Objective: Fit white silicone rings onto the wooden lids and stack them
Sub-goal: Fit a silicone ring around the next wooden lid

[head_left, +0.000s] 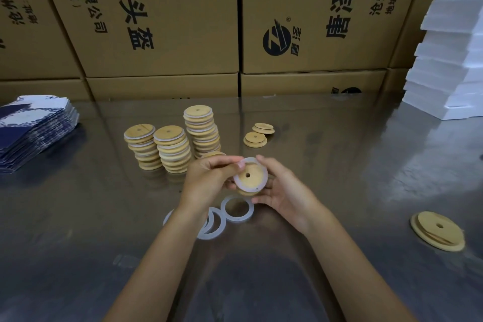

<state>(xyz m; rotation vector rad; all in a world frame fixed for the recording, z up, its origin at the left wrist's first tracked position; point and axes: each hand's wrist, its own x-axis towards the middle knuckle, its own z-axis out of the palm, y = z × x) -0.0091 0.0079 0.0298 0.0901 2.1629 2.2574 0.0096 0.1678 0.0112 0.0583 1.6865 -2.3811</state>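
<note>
Head view of a reflective table (339,165). At centre, both hands hold one wooden lid (249,178) above the table, its holed face tilted toward the camera, with a white silicone ring (257,165) partly seated around its rim. The left hand (209,178) grasps the lid from 9 o'clock, thumb and fingers pinching the ring at the upper edge; the right hand (285,188) cradles the lid from 3 o'clock, fingers curled round its edge. Directly at 6 o'clock of the held lid, loose rings (236,208) lie flat on the table, some overlapping and partly hidden by the left wrist. At 11 o'clock stand three stacks of ringed lids (172,146), close together. At 1 o'clock lie two bare lids (257,134), just beside each other; at 4 o'clock, well apart, lie further bare lids (437,230), overlapping. Cardboard boxes (162,21) line the far edge; blue printed sheets (31,131) sit at 9 o'clock, white foam blocks (449,60) at 2 o'clock.
</note>
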